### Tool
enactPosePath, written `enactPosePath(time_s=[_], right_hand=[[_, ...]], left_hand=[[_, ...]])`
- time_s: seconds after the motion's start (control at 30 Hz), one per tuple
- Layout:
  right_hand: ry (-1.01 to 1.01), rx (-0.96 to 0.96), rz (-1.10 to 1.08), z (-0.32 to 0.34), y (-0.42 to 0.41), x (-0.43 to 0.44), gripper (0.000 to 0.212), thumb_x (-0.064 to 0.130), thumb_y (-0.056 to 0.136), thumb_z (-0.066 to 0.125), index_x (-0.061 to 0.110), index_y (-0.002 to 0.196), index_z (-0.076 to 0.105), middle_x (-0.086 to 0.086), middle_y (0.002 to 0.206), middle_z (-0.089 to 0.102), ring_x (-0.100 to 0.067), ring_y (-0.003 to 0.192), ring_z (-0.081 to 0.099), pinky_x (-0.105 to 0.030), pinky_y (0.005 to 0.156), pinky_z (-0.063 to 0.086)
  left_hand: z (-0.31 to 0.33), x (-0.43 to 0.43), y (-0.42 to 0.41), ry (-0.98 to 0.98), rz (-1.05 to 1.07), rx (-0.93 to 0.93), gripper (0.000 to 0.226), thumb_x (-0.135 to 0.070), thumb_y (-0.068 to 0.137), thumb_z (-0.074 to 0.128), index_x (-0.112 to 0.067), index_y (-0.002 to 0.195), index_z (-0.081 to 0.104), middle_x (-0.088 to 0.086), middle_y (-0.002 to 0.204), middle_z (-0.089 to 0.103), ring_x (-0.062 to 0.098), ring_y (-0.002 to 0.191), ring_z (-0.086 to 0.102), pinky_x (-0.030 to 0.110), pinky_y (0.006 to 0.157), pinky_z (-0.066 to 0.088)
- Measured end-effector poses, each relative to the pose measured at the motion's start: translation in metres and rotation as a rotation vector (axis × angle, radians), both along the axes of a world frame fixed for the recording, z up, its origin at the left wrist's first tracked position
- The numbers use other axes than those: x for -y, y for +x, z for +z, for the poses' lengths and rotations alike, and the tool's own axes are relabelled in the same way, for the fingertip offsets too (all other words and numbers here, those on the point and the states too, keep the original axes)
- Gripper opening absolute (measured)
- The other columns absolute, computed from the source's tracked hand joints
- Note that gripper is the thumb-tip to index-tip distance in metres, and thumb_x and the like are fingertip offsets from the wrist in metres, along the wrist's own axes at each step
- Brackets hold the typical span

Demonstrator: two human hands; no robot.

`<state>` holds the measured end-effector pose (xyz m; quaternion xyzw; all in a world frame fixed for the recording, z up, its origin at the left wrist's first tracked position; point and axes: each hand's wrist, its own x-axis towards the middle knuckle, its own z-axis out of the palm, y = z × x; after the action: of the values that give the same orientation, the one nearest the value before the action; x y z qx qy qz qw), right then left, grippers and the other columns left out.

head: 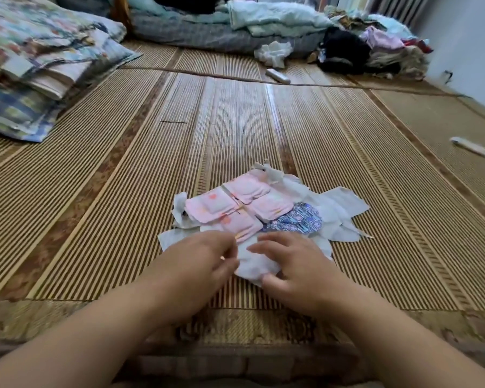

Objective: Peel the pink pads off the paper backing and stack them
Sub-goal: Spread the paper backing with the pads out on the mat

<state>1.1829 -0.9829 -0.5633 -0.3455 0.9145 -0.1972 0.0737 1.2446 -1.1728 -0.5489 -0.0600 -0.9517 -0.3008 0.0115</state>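
Pink pads point(237, 205) are lying in a cluster on white paper backing point(342, 208) spread over a woven mat point(123, 205), just beyond both hands. Left hand point(199, 264) is pinching the sheet's near edge, nearest the closest pad; right hand point(291, 264) is pressing flat, fingers apart. Beside the pads, a purple patterned wrapper point(297, 219) is showing no legible writing.
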Motion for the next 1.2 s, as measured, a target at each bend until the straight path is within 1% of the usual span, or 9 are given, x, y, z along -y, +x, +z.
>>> enactPosePath(time_s=[0.1, 0.2, 0.4, 0.5, 0.6, 0.77, 0.93, 1.03, 1.2], right_hand=[[-0.021, 0.029, -0.018, 0.003, -0.002, 0.001, 0.063, 0.055, 0.071, 0.043, 0.036, 0.130, 0.051, 0.013, 0.134, 0.051, -0.006, 0.124, 0.038, -0.036, 0.105, 0.026], [-0.095, -0.013, -0.119, 0.004, -0.011, 0.004, 0.037, 0.034, 0.082, 0.056, 0.031, 0.118, 0.062, 0.006, 0.119, 0.064, -0.016, 0.114, 0.052, -0.044, 0.098, 0.040], [-0.307, -0.077, -0.306, 0.015, -0.025, -0.003, 0.012, 0.028, 0.084, 0.065, 0.024, 0.085, 0.076, 0.017, 0.089, 0.069, -0.006, 0.089, 0.058, -0.026, 0.080, 0.048], [-0.442, -0.083, -0.341, 0.026, -0.028, -0.006, 0.007, 0.027, 0.081, 0.070, 0.030, 0.078, 0.075, 0.028, 0.086, 0.060, 0.004, 0.091, 0.057, -0.010, 0.081, 0.039], [-0.554, -0.073, -0.343, 0.042, -0.031, -0.009, 0.020, 0.023, 0.084, 0.067, 0.038, 0.071, 0.064, 0.025, 0.078, 0.065, 0.009, 0.083, 0.060, -0.002, 0.070, 0.039], [-0.492, 0.047, -0.242, 0.056, -0.027, -0.012, 0.009, 0.032, 0.080, 0.069, 0.036, 0.088, 0.066, 0.022, 0.088, 0.068, 0.010, 0.086, 0.060, -0.005, 0.073, 0.043], [-0.040, 0.075, -0.039, 0.024, -0.007, 0.022, 0.074, 0.067, 0.061, 0.063, 0.035, 0.126, 0.053, 0.016, 0.128, 0.058, -0.004, 0.121, 0.047, -0.034, 0.106, 0.032], [0.081, -0.105, -0.079, 0.002, 0.000, 0.038, 0.042, 0.049, 0.071, 0.054, 0.025, 0.105, 0.061, 0.013, 0.115, 0.063, -0.013, 0.116, 0.048, -0.049, 0.104, 0.024], [-0.229, -0.198, -0.150, 0.006, -0.009, 0.029, 0.017, 0.028, 0.087, 0.051, 0.028, 0.075, 0.063, 0.017, 0.076, 0.065, -0.007, 0.086, 0.056, -0.040, 0.087, 0.037]], left_hand=[[0.011, 0.006, 0.000, 0.323, 0.065, -0.092, 0.015, -0.034, 0.090, 0.052, -0.030, 0.075, 0.050, -0.004, 0.062, 0.054, 0.004, 0.054, 0.046, 0.022, 0.048, 0.036], [0.019, 0.012, 0.001, 0.620, 0.103, -0.152, 0.013, -0.031, 0.084, 0.050, -0.022, 0.075, 0.054, 0.009, 0.070, 0.053, 0.023, 0.062, 0.049, 0.036, 0.055, 0.042], [0.023, 0.024, 0.000, 1.046, 0.214, -0.218, 0.012, -0.031, 0.082, 0.051, -0.026, 0.076, 0.060, -0.003, 0.074, 0.062, 0.012, 0.070, 0.060, 0.023, 0.061, 0.053], [0.020, 0.029, -0.002, 0.939, 0.340, -0.299, 0.012, -0.040, 0.081, 0.049, -0.035, 0.075, 0.058, -0.006, 0.075, 0.060, 0.014, 0.074, 0.057, 0.032, 0.071, 0.049], [0.022, 0.031, -0.006, 0.745, 0.495, -0.420, 0.018, -0.037, 0.091, 0.048, -0.037, 0.075, 0.056, -0.023, 0.068, 0.062, -0.007, 0.061, 0.056, 0.005, 0.055, 0.043], [0.034, 0.027, -0.009, 1.045, 0.404, -0.331, 0.016, -0.032, 0.087, 0.049, -0.018, 0.085, 0.054, -0.004, 0.082, 0.075, 0.008, 0.074, 0.070, 0.017, 0.055, 0.054], [0.046, 0.006, -0.007, 1.046, 0.252, -0.333, 0.025, -0.031, 0.082, 0.049, -0.008, 0.089, 0.051, 0.008, 0.080, 0.072, 0.018, 0.081, 0.071, 0.030, 0.067, 0.059], [0.047, 0.002, -0.004, 1.040, 0.227, -0.351, 0.019, -0.032, 0.081, 0.050, -0.014, 0.085, 0.051, 0.002, 0.079, 0.073, 0.019, 0.080, 0.069, 0.036, 0.070, 0.058], [0.039, 0.025, 0.000, 0.988, 0.363, -0.435, 0.010, -0.038, 0.089, 0.054, -0.032, 0.081, 0.057, 0.019, 0.090, 0.067, 0.029, 0.091, 0.068, 0.048, 0.082, 0.056]])
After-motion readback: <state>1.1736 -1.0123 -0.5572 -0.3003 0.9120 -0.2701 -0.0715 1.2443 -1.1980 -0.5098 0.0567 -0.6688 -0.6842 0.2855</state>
